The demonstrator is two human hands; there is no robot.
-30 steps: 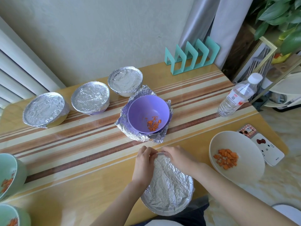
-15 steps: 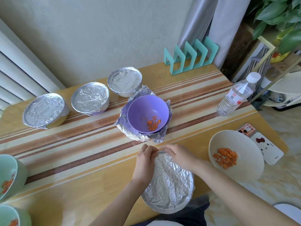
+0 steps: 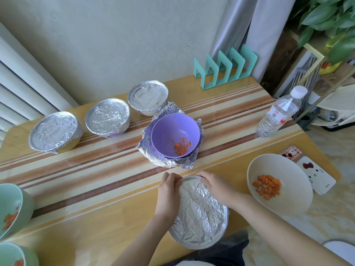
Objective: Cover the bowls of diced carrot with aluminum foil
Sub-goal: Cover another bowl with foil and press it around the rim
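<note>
The near bowl (image 3: 221, 235) stands at the front edge of the table (image 3: 86, 217), directly before the person. A foil cover (image 3: 199, 212) is stretched across its whole top, crumpled but flat, and turned down round the rim.

The left hand (image 3: 168, 191) sits at the far left of the rim, its fingers curled and pinching the foil edge. The right hand (image 3: 215, 186) sits at the far right of the rim, with its fingers bent over the edge and clamped on the foil. The fingertips are hidden below the rim, so how far they tuck under cannot be told.

Just beyond, a purple bowl (image 3: 175, 131) stands uncovered on a loose foil sheet (image 3: 163, 160) and holds a few carrot pieces (image 3: 181, 146). Three covered bowls (image 3: 107, 118) are lined up along the back left.

To the right, a cream bowl (image 3: 288, 169) of diced carrot lies open. Two green bowls (image 3: 25, 204) at the left edge are also uncovered, with carrot showing inside.

A water bottle (image 3: 278, 114) stands upright at the right. A teal rack (image 3: 224, 68) stands against the wall. Two phones (image 3: 315, 177) lie beside the cream bowl.
</note>
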